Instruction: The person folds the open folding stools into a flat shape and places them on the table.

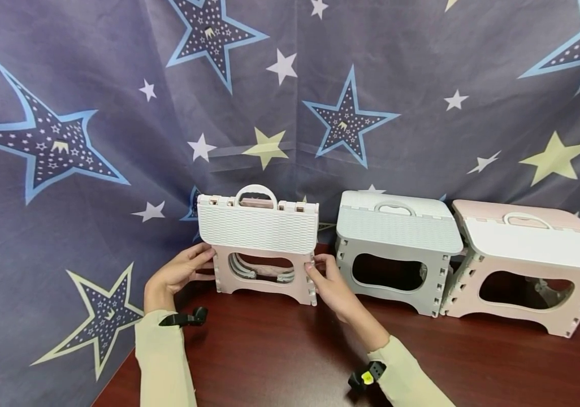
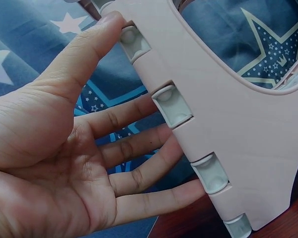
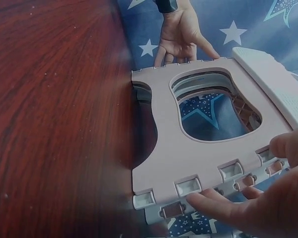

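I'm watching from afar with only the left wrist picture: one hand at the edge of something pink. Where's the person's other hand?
Observer: The right hand is at the opposite edge of that stool, its thumb on the front.

Visitor: Oh, a stool! Is it the only one there?

Observer: No, two more stand on the table to the person's right: a grey stool and, beyond it, another pink stool.

held stool (image 1: 258, 238): pink, white weave | middle stool (image 1: 397, 234): grey, white | table (image 1: 269, 350): red-brown | backdrop (image 1: 280, 107): blue-grey, starred
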Demonstrator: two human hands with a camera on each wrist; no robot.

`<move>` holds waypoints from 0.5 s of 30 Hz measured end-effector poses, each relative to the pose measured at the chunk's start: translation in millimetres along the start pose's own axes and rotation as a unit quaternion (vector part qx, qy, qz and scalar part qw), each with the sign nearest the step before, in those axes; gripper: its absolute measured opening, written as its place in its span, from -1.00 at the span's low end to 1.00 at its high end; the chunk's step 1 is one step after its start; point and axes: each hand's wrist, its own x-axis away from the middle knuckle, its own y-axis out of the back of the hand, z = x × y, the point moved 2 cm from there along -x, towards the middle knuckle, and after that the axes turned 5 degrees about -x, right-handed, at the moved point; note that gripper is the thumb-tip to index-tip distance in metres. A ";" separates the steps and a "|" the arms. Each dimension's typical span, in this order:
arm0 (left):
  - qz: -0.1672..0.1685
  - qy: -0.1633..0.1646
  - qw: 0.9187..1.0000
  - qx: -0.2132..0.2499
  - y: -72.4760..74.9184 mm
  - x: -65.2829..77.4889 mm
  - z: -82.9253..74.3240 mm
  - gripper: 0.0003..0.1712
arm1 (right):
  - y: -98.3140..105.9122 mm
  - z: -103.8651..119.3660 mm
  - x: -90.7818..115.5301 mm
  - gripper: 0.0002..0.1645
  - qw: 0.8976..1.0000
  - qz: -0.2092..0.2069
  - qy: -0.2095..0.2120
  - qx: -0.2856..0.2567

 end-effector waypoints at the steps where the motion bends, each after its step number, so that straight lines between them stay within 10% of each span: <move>1: 0.000 0.000 1.000 0.000 0.2 -0.2 0.3 -0.36 | -0.1 0.2 0.1 -0.52 1.000 -0.001 0.001 0.001; 15: -0.013 0.004 1.000 -0.007 0.8 -0.5 0.4 -0.36 | -1.5 5.7 5.3 -0.56 1.000 -0.011 0.005 0.017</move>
